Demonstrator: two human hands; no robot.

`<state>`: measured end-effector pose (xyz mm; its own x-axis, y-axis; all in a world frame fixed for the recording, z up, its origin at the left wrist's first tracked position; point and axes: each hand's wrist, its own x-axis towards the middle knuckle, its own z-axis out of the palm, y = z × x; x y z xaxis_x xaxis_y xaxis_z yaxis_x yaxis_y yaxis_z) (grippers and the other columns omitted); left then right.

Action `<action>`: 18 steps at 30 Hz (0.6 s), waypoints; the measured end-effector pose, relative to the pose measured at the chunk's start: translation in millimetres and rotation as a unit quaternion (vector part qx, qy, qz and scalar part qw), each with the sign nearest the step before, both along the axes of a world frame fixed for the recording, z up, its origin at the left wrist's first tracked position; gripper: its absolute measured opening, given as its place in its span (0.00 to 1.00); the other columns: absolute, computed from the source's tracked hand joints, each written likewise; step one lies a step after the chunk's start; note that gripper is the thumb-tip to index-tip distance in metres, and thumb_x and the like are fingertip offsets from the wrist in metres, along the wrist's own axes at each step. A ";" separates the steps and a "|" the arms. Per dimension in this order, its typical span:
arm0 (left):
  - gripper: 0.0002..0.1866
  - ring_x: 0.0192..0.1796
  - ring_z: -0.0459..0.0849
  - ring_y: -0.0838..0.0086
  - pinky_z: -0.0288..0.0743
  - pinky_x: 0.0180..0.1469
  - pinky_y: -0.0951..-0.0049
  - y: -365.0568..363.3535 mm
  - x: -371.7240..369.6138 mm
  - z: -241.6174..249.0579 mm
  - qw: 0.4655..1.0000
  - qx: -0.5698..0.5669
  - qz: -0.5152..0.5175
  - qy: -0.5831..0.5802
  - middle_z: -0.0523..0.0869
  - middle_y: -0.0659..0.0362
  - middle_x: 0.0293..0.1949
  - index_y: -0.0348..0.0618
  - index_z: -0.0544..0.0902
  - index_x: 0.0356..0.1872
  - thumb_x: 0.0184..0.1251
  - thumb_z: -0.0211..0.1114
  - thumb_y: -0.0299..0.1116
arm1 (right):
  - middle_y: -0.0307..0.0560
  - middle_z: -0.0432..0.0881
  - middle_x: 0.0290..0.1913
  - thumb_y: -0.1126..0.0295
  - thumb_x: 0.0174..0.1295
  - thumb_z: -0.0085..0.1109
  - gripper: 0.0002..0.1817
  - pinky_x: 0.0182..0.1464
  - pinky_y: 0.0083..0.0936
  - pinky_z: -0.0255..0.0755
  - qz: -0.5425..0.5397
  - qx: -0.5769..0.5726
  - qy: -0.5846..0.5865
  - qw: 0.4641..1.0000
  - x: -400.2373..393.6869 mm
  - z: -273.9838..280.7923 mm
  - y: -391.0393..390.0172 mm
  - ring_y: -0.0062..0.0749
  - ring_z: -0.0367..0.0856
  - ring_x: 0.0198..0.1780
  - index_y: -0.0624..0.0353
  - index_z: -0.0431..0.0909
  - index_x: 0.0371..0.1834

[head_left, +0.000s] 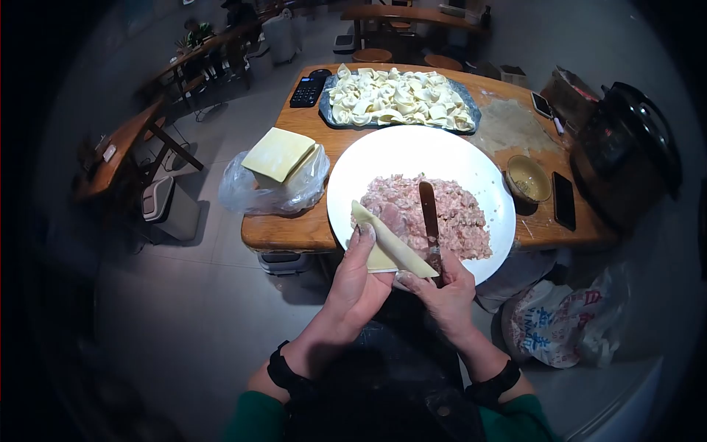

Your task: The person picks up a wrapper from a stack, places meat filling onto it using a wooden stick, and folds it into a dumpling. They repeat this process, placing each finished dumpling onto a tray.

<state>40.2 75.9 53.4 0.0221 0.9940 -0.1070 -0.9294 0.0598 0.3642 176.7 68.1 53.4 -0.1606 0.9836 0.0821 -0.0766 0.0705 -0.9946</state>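
Note:
A dough wrapper (394, 247), partly folded over, lies across my left hand (359, 276), whose fingers and thumb hold it. My right hand (446, 289) grips a brown flat spatula (428, 214) that points away from me, and its thumb touches the wrapper's right end. Both hands are over the near edge of a large white plate (353, 166). Minced meat filling (464, 214) is spread on that plate. Square wrappers (279, 153) are stacked on a plastic bag at the left. Folded dumplings (401, 99) fill a dark tray (471, 118) behind the plate.
On the wooden table (283, 232) are a black keypad device (308, 91), a small bowl (528, 179) and two phones. A black cooker (626, 147) stands at the right. Below it is a printed plastic sack (549, 324). People sit at a far table.

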 end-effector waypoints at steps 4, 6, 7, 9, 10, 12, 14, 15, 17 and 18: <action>0.16 0.60 0.73 0.70 0.67 0.63 0.57 -0.8 -1.9 -6.6 1.000 0.020 0.004 -0.009 0.74 0.60 0.55 0.48 0.66 0.60 0.74 0.47 0.35 | 0.41 0.82 0.38 0.77 0.58 0.63 0.10 0.40 0.14 0.72 -0.076 0.065 0.061 0.993 -7.7 -13.1 5.7 0.17 0.77 0.37 0.65 0.81 0.43; 0.14 0.56 0.76 0.70 0.70 0.61 0.60 -2.7 1.4 -0.8 0.999 0.016 0.014 0.033 0.77 0.60 0.52 0.46 0.69 0.57 0.74 0.47 0.33 | 0.42 0.82 0.40 0.77 0.60 0.61 0.10 0.40 0.16 0.73 -0.073 0.079 0.094 0.990 -8.8 -9.8 8.2 0.17 0.77 0.37 0.65 0.80 0.45; 0.13 0.52 0.79 0.70 0.72 0.58 0.62 -3.3 2.8 2.6 0.997 0.012 0.023 0.075 0.79 0.60 0.49 0.44 0.73 0.54 0.74 0.48 0.32 | 0.42 0.82 0.42 0.76 0.61 0.59 0.11 0.40 0.17 0.73 -0.070 0.091 0.127 0.985 -8.7 -7.3 9.7 0.17 0.77 0.37 0.64 0.80 0.46; 0.11 0.48 0.81 0.69 0.74 0.54 0.64 -1.1 1.6 -1.0 0.977 0.025 0.055 0.203 0.81 0.59 0.44 0.42 0.76 0.50 0.70 0.52 0.29 | 0.44 0.83 0.42 0.77 0.60 0.59 0.11 0.40 0.20 0.74 -0.068 0.079 0.124 0.987 -1.9 0.1 14.4 0.20 0.78 0.37 0.65 0.80 0.46; 0.09 0.43 0.83 0.68 0.77 0.49 0.67 -0.5 0.5 -2.7 0.941 0.036 0.085 0.326 0.83 0.58 0.40 0.41 0.79 0.46 0.67 0.55 0.26 | 0.46 0.83 0.40 0.79 0.56 0.60 0.13 0.39 0.20 0.74 -0.028 0.158 0.062 0.985 5.0 2.3 19.3 0.23 0.80 0.37 0.64 0.80 0.45; 0.09 0.41 0.83 0.67 0.77 0.47 0.68 -2.2 -10.6 1.6 0.811 0.150 0.152 0.545 0.83 0.55 0.38 0.40 0.80 0.45 0.65 0.57 0.25 | 0.48 0.83 0.33 0.80 0.45 0.64 0.21 0.32 0.22 0.73 0.017 0.410 -0.132 0.902 14.5 18.6 38.0 0.32 0.82 0.32 0.61 0.80 0.47; 0.14 0.39 0.84 0.63 0.77 0.41 0.70 1.0 -19.4 3.5 0.549 0.294 0.214 0.753 0.83 0.51 0.36 0.38 0.80 0.44 0.54 0.62 0.20 | 0.46 0.81 0.29 0.78 0.44 0.65 0.21 0.30 0.24 0.72 0.026 0.449 -0.225 0.864 18.6 31.5 42.3 0.34 0.81 0.29 0.60 0.80 0.46; 0.14 0.39 0.84 0.63 0.77 0.41 0.70 1.0 -20.8 4.6 0.550 0.295 0.213 0.752 0.83 0.51 0.36 0.38 0.80 0.44 0.54 0.62 0.20 | 0.45 0.80 0.26 0.77 0.42 0.65 0.22 0.27 0.27 0.71 0.034 0.482 -0.314 0.817 21.3 34.1 43.6 0.35 0.80 0.26 0.58 0.80 0.46; 0.16 0.38 0.83 0.61 0.78 0.40 0.69 1.1 -21.9 10.5 0.477 0.316 0.176 0.801 0.83 0.53 0.36 0.39 0.80 0.43 0.50 0.64 0.18 | 0.43 0.77 0.23 0.74 0.40 0.68 0.20 0.24 0.31 0.69 0.046 0.485 -0.345 0.802 27.1 29.5 53.1 0.37 0.77 0.22 0.56 0.79 0.41; 0.17 0.39 0.83 0.61 0.78 0.40 0.68 0.5 -21.3 11.8 0.462 0.309 0.167 0.814 0.83 0.53 0.38 0.40 0.80 0.42 0.47 0.64 0.18 | 0.44 0.76 0.21 0.74 0.40 0.68 0.17 0.24 0.31 0.69 0.083 0.468 -0.363 0.802 28.2 31.1 56.0 0.38 0.76 0.22 0.57 0.78 0.37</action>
